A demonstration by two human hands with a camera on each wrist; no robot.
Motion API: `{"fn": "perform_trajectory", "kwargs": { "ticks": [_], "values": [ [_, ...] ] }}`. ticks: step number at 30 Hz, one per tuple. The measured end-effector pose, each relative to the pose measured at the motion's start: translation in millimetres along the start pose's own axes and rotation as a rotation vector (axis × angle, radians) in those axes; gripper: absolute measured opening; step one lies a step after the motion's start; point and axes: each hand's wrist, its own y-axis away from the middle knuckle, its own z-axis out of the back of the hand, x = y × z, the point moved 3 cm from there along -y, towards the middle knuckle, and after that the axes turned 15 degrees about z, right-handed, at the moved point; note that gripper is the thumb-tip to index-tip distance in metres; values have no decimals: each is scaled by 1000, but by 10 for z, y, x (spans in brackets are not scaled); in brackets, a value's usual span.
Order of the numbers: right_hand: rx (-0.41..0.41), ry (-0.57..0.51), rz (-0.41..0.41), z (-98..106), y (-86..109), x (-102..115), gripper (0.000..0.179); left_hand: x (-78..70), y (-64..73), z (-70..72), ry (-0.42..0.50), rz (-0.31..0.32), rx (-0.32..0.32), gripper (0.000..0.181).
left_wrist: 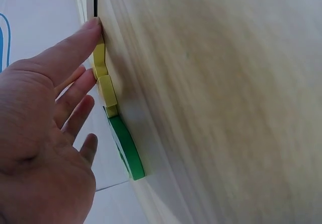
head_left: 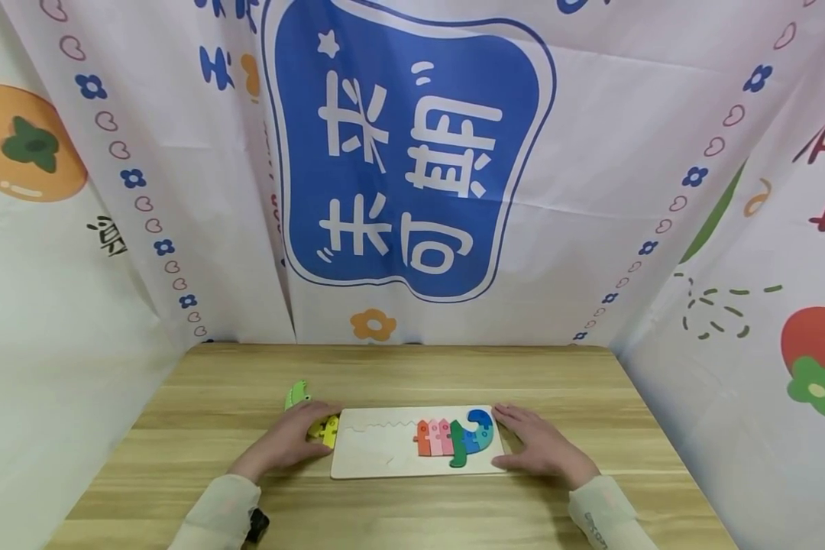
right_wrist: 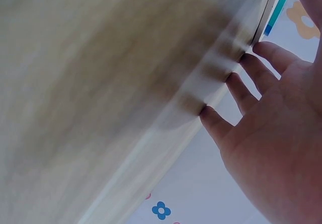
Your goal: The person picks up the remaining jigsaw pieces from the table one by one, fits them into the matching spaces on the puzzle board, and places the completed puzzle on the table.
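A pale wooden puzzle board (head_left: 371, 457) lies flat on the table. On its right part sit an orange-red piece (head_left: 422, 440), pink pieces (head_left: 441, 438), a green leg piece (head_left: 457, 447) and blue tail pieces (head_left: 482, 437). My left hand (head_left: 285, 437) is at the board's left edge, thumb and fingers spread around yellow puzzle pieces (head_left: 330, 431) and partly hiding them. Just beyond that hand lies a green crocodile-head piece (head_left: 296, 394), joined to the yellow ones in the left wrist view. My right hand (head_left: 541, 444) rests at the board's right edge, fingers extended.
The wood-grained table (head_left: 399, 519) stretches around the board on all sides. Behind it hangs a white printed curtain (head_left: 612, 153) with a blue sign, and more printed cloth encloses both sides. Something black (head_left: 257, 525) shows by the left sleeve.
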Motion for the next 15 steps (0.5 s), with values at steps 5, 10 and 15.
{"fn": "perform_trajectory", "kwargs": {
  "ticks": [5,10,15],
  "values": [
    [-1,3,3,-7,-6,-2,93,7,0,2,-9,-16,-12,67],
    [5,5,-2,-2,-8,0,93,-12,9,23,19,4,-35,67],
    [7,8,-5,1,-6,4,92,-70,24,54,87,32,-66,68]
  ]
}}
